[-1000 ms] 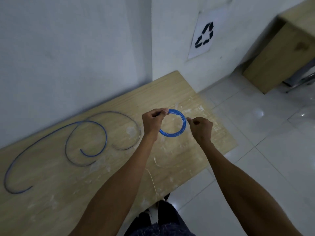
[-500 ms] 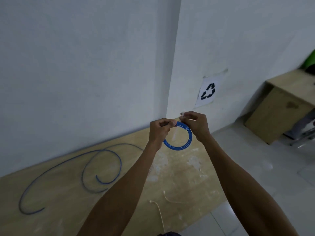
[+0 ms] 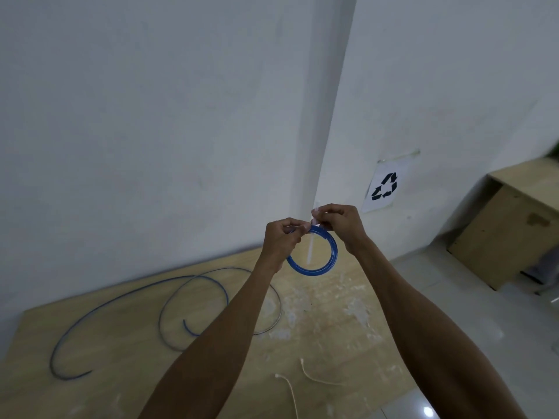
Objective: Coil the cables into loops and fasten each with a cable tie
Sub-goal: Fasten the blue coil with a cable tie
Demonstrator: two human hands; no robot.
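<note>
- Fastening step in hand: the blue cable coil (image 3: 328,263) is wound into a small ring and held up in the air over the tabletop (image 3: 127,373), in front of the wall corner (image 3: 329,116); it rests on nothing.
- Grip, left hand (image 3: 279,237): fingers curled, pinching the coil's top-left edge and holding the turns together.
- Grip, right hand (image 3: 338,220): fingers curled, pinching the upper end of a white cable tie (image 3: 309,252) where it meets the top of the coil.
- The tie's strap hangs straight down across the inside of the ring.
- Cannot tell whether the strap is through its head yet; the fingers hide that spot.
- Judgement: the tie is wrapped or being threaded but not cinched, since the strap hangs slack.
- Next move likely needs the left pinch kept firm so the turns don't spring apart, while the right feeds the tail through the head and pulls it snug.
- Left to do: a loose blue cable (image 3: 136,290) lies in open curves on the tabletop's left, and a darker thin cable (image 3: 280,309) arcs beside it.
- Two spare white cable ties (image 3: 314,378) lie near the tabletop's near edge, well below the held coil.
- Judgement: early in the task, first coil not finished.
</note>
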